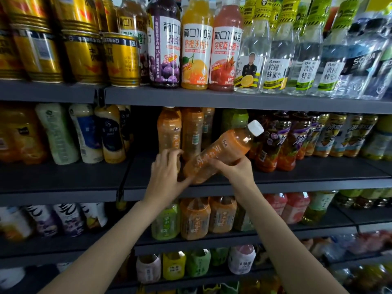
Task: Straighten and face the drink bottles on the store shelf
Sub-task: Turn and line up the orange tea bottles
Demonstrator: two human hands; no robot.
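Observation:
An orange tea bottle [220, 151] with a white cap is tilted steeply, cap up to the right, in front of the middle shelf [297, 183]. My right hand [235, 170] grips it from below around its middle. My left hand [167, 172] curls its fingers round the lower part of an upright orange bottle [169, 132] at the shelf front, and its thumb touches the tilted bottle's base. More orange bottles [192, 132] stand behind.
Dark red and purple tea bottles [273, 145] stand right of the tilted one. Cream and blue bottles [89, 134] fill the middle shelf's left side. Juice bottles [197, 45] and gold cans [84, 45] line the top shelf. Lower shelves hold more orange and green bottles [195, 217].

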